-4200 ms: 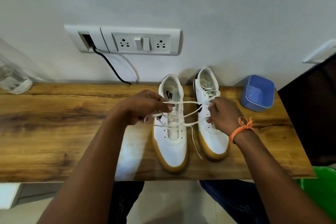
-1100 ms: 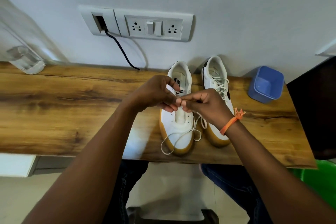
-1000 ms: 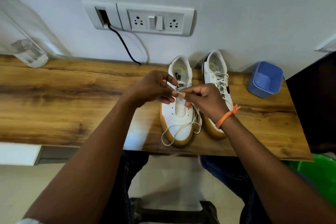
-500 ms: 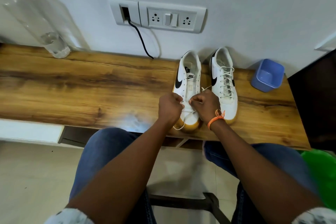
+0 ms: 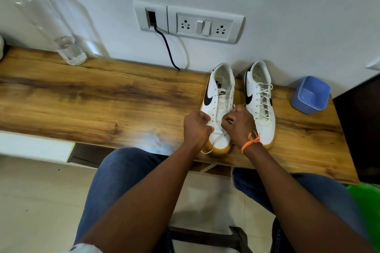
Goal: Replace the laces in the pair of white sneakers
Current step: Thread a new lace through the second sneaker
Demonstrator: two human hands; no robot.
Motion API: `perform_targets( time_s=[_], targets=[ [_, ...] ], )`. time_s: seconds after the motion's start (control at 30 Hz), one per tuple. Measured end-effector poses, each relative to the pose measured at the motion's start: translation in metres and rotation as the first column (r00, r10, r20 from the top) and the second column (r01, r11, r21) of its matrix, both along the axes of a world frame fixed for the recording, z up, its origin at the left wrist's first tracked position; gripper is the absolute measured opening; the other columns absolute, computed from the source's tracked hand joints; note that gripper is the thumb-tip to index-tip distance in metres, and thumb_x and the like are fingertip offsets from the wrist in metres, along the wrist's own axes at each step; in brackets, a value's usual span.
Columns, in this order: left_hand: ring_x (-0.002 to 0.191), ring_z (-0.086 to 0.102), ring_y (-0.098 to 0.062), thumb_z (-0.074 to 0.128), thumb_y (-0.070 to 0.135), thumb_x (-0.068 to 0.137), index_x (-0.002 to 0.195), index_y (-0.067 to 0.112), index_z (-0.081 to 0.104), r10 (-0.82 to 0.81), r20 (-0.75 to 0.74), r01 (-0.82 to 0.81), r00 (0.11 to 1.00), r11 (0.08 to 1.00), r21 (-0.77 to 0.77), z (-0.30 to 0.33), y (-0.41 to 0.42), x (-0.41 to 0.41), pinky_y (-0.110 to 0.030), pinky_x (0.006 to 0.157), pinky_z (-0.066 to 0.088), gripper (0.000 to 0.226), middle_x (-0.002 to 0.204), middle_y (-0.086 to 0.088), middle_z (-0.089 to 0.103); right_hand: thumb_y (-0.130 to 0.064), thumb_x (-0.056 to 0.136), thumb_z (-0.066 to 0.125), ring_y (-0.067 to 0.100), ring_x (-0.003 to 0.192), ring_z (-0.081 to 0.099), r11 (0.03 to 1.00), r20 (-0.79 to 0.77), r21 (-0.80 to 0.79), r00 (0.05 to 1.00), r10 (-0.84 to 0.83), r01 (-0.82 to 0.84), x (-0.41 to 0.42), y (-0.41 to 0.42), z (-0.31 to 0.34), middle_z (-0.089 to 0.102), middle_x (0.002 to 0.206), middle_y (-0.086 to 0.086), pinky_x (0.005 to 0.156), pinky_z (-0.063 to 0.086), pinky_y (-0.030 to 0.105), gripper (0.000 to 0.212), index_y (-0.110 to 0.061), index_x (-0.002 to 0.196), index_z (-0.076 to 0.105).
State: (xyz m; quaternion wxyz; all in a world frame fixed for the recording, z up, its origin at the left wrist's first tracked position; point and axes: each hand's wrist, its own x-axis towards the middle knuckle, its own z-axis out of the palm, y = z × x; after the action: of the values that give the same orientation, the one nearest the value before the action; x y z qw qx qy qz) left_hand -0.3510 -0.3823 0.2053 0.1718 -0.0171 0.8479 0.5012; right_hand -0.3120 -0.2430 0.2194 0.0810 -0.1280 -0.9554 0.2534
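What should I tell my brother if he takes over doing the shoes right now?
Left hand and right hand: each pinches the white lace low over the left sneaker.
Both sneakers stand side by side on the wooden shelf, toes toward you.
Done: right sneaker is laced to the top.
Left: the left sneaker's upper eyelets are still empty; thread the lace up through them.

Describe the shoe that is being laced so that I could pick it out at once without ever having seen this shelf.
Find the long wooden shelf under the wall socket panel; two white sneakers stand side by side near its right end. The one meant is the left sneaker, farther from the blue tub. Unlike the fully laced right sneaker, its upper eyelets are bare, and both hands grip a lace over its toe.
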Motion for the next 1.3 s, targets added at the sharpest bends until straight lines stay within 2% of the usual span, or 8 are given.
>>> perform_targets(
  time_s=[0.23, 0.33, 0.5, 0.6, 0.83, 0.97, 1.17, 1.3],
  targets=[
    [0.077, 0.068, -0.01, 0.088, 0.002, 0.067, 0.096, 0.007, 0.076, 0.048, 0.032, -0.049, 0.998, 0.998, 0.047, -0.001, 0.0, 0.001, -0.015, 0.071, 0.055, 0.032, 0.09, -0.003, 0.074, -0.013, 0.078, 0.079, 0.01, 0.096, 0.042, 0.932, 0.038, -0.341, 0.992, -0.121, 0.126, -0.004, 0.003, -0.011, 0.035, 0.104, 0.005, 0.081, 0.038, 0.003, 0.005, -0.01, 0.081, 0.077],
    [0.08, 0.069, -0.011, 0.087, 0.001, 0.067, 0.096, 0.006, 0.076, 0.057, 0.071, -0.063, 0.996, 0.996, 0.071, -0.004, -0.001, 0.0, -0.015, 0.073, 0.055, 0.031, 0.092, -0.004, 0.075, -0.011, 0.081, 0.076, 0.011, 0.097, 0.038, 0.886, 0.131, -0.427, 0.982, -0.138, 0.182, -0.009, 0.002, -0.012, 0.028, 0.107, 0.005, 0.078, 0.03, -0.006, 0.009, -0.005, 0.087, 0.076],
    [0.081, 0.068, -0.008, 0.085, 0.0, 0.069, 0.095, 0.006, 0.077, 0.075, 0.159, -0.099, 0.984, 0.984, 0.148, -0.007, -0.006, -0.004, -0.007, 0.066, 0.05, 0.028, 0.089, 0.0, 0.073, -0.015, 0.085, 0.072, 0.013, 0.104, 0.037, 0.862, 0.248, -0.46, 0.963, -0.105, 0.213, -0.016, 0.003, -0.014, 0.024, 0.11, 0.003, 0.1, 0.033, 0.019, 0.01, -0.006, 0.088, 0.076],
    [0.085, 0.07, -0.011, 0.084, 0.0, 0.07, 0.093, 0.007, 0.078, 0.065, 0.193, -0.101, 0.979, 0.978, 0.18, -0.01, -0.008, -0.004, -0.017, 0.073, 0.055, 0.025, 0.088, 0.001, 0.074, -0.014, 0.085, 0.072, 0.016, 0.102, 0.038, 0.872, 0.306, -0.439, 0.949, -0.081, 0.216, -0.019, 0.004, -0.012, 0.026, 0.11, 0.003, 0.097, 0.036, 0.022, 0.007, -0.009, 0.085, 0.076],
    [0.082, 0.069, -0.005, 0.081, 0.004, 0.076, 0.093, 0.008, 0.079, 0.072, 0.177, -0.104, 0.981, 0.978, 0.179, -0.013, -0.004, -0.008, -0.011, 0.071, 0.053, 0.017, 0.09, 0.0, 0.076, -0.02, 0.083, 0.071, 0.028, 0.1, 0.048, 0.972, 0.354, -0.184, 0.932, -0.074, 0.147, -0.028, 0.002, -0.015, 0.029, 0.108, 0.002, 0.096, 0.045, 0.036, 0.024, -0.028, 0.061, 0.065],
    [0.08, 0.07, -0.013, 0.081, 0.002, 0.075, 0.089, 0.009, 0.079, 0.106, 0.232, -0.158, 0.967, 0.962, 0.222, -0.014, -0.004, -0.007, -0.024, 0.077, 0.058, 0.016, 0.086, -0.003, 0.076, -0.015, 0.081, 0.07, 0.028, 0.108, 0.051, 0.913, 0.387, -0.339, 0.918, -0.083, 0.225, -0.029, 0.007, -0.019, 0.04, 0.114, 0.0, 0.1, 0.045, 0.04, 0.029, -0.03, 0.057, 0.066],
    [0.062, 0.064, -0.009, 0.082, 0.0, 0.074, 0.085, 0.01, 0.078, 0.134, 0.365, -0.242, 0.921, 0.932, 0.269, -0.01, -0.006, -0.01, -0.022, 0.059, 0.052, 0.016, 0.08, -0.006, 0.075, -0.01, 0.076, 0.075, 0.027, 0.102, 0.06, 0.726, 0.373, -0.573, 0.91, -0.183, 0.381, -0.03, 0.007, -0.029, 0.058, 0.118, 0.014, 0.084, 0.049, 0.031, 0.023, -0.021, 0.055, 0.072],
    [0.048, 0.054, -0.007, 0.08, -0.003, 0.076, 0.088, 0.006, 0.077, 0.136, 0.422, -0.276, 0.896, 0.916, 0.29, -0.01, -0.006, -0.01, -0.019, 0.049, 0.046, 0.016, 0.07, -0.007, 0.07, -0.001, 0.084, 0.066, 0.023, 0.092, 0.059, 0.696, 0.434, -0.608, 0.894, -0.112, 0.382, -0.03, 0.005, -0.021, 0.063, 0.088, 0.005, 0.081, 0.049, 0.028, 0.016, -0.012, 0.073, 0.069]
  ],
)
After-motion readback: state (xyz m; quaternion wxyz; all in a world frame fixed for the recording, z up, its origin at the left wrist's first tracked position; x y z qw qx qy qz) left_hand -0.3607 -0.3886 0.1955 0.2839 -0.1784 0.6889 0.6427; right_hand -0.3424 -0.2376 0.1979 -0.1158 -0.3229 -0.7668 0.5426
